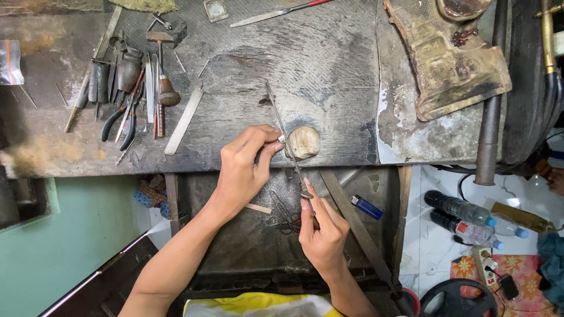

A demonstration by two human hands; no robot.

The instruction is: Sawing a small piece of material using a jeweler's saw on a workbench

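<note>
My left hand (247, 164) pinches a small silver ring (281, 139) against a round wooden peg (305, 142) at the front edge of the dark, worn workbench (329, 64). In my right hand (320, 229) is a long thin metal file (286, 138), gripped near its lower end. The file runs up and left across the ring and onto the bench. Both hands sit over the open drawer tray (247, 235) below the bench edge.
Pliers (120, 120), a small hammer (160, 41), several gravers and a flat metal strip (183, 120) lie at the bench's left. A blue lighter (366, 206) rests in the tray. Plastic bottles (464, 217), a power strip and a phone are on the floor at right.
</note>
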